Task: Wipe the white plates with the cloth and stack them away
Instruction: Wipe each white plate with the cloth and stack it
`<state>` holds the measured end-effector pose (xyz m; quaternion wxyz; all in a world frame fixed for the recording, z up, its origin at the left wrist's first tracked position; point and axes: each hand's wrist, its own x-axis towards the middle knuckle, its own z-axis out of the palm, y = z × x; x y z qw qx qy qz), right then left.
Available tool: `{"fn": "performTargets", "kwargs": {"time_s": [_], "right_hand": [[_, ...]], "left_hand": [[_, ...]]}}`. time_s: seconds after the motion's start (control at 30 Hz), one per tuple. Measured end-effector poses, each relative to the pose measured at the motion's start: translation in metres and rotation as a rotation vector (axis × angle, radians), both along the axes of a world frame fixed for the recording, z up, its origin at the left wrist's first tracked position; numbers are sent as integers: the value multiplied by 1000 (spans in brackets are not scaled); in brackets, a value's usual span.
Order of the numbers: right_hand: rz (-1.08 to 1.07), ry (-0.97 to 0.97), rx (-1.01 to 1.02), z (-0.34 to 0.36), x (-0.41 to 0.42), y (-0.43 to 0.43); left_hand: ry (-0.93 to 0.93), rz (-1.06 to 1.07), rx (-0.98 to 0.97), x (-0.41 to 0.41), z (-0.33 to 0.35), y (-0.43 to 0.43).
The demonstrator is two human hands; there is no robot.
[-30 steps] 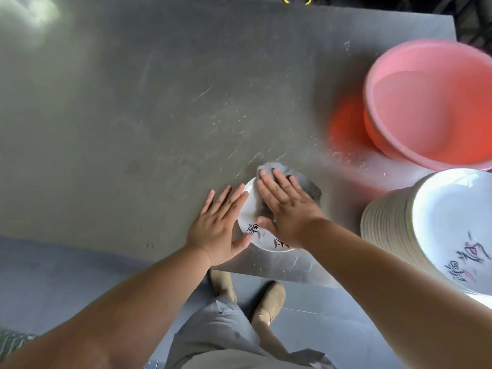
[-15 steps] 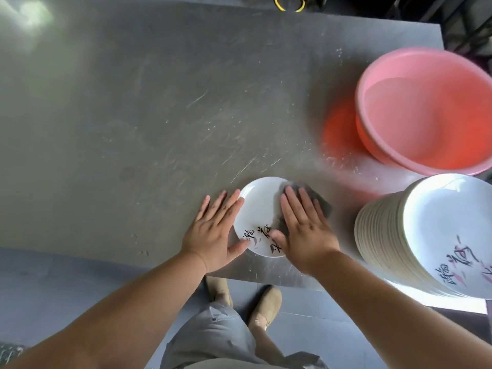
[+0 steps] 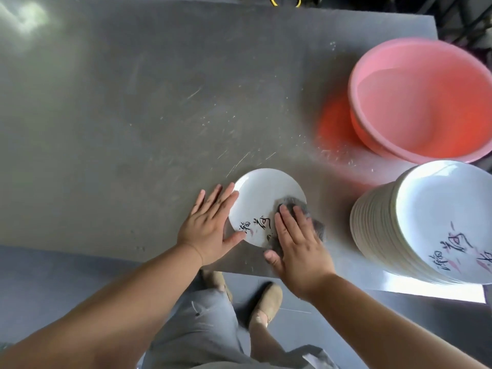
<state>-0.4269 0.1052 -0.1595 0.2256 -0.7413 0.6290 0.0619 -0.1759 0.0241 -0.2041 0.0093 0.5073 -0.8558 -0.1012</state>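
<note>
Two hands on one white plate, cloth now at its near right rim
Left hand flat on the steel table, fingers straight and a little spread, thumb against the plate's left edge, same as a second ago. Right hand also flat, fingers straight, pressing the grey cloth; the cloth has swept from the plate's far side round to the near right, part of it off the rim onto the table. Plate lies by the table's near edge, lettering now uncovered. Tall stack of white plates at right, apart from it; pink basin beyond the stack
</note>
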Motion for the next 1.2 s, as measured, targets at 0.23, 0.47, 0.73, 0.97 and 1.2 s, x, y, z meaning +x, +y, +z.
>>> {"fn": "performTargets", "kwargs": {"time_s": [0.23, 0.47, 0.73, 0.97, 1.2], "right_hand": [[0, 32, 24, 1, -22, -60], [34, -13, -45, 9, 16, 24], [-49, 60, -17, 2, -15, -38], [153, -4, 32, 2, 12, 8], [39, -2, -5, 14, -14, -46]], "left_hand": [[14, 5, -14, -1, -5, 0], [-26, 26, 70, -2, 3, 0], [50, 415, 106, -37, 13, 42], [93, 571, 128, -55, 7, 56], [127, 584, 65, -56, 8, 55]]}}
